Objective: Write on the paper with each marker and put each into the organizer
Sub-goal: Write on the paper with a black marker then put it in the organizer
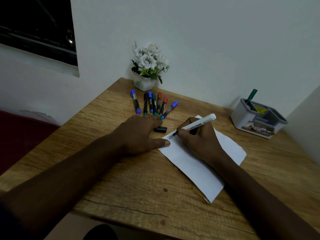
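My right hand (199,142) grips a white whiteboard marker (199,124), its black tip touching the top left of the white paper (204,172), where some writing shows. My left hand (142,134) lies flat on the table, thumb pressing the paper's left edge. The marker's black cap (160,129) lies just beyond my left fingers. Several capped markers (152,104), blue, black, green and red, lie in a fan behind my left hand. The grey-and-white organizer (258,118) stands at the right, with a green marker (251,97) upright in its back compartment.
A white pot of white artificial flowers (147,68) stands in the table's far corner against the wall. The wooden table (138,184) meets walls at the back and right. A dark window is at upper left, a red seat at left below the table.
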The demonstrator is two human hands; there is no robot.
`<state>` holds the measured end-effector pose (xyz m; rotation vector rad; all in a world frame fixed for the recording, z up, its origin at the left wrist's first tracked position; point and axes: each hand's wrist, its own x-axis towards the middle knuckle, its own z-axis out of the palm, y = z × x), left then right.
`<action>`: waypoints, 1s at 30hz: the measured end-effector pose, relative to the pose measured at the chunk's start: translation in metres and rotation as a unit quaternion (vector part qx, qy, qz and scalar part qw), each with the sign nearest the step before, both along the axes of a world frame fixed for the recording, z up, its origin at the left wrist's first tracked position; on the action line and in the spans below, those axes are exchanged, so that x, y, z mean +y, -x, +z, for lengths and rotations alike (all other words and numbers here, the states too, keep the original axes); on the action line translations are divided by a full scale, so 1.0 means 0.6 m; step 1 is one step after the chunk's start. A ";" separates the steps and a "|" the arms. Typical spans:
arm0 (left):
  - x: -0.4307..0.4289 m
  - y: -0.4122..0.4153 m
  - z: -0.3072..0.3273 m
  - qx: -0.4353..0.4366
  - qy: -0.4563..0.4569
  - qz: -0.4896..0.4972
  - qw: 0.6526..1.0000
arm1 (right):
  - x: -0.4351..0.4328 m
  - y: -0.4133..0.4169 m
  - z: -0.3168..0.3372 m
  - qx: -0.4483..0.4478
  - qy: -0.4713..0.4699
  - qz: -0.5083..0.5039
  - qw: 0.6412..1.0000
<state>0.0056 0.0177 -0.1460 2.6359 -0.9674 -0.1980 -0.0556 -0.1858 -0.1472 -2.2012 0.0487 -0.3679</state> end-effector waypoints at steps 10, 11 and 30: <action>0.000 -0.004 -0.003 -0.006 0.001 0.001 1.000 | 0.000 -0.004 0.004 0.013 0.002 -0.002 1.000; 0.000 -0.004 -0.003 -0.006 0.000 0.000 1.000 | 0.000 -0.003 0.004 0.009 0.004 -0.006 1.000; -0.001 0.003 0.004 -0.007 -0.008 -0.001 1.000 | 0.002 0.000 0.001 -0.020 0.045 -0.034 0.998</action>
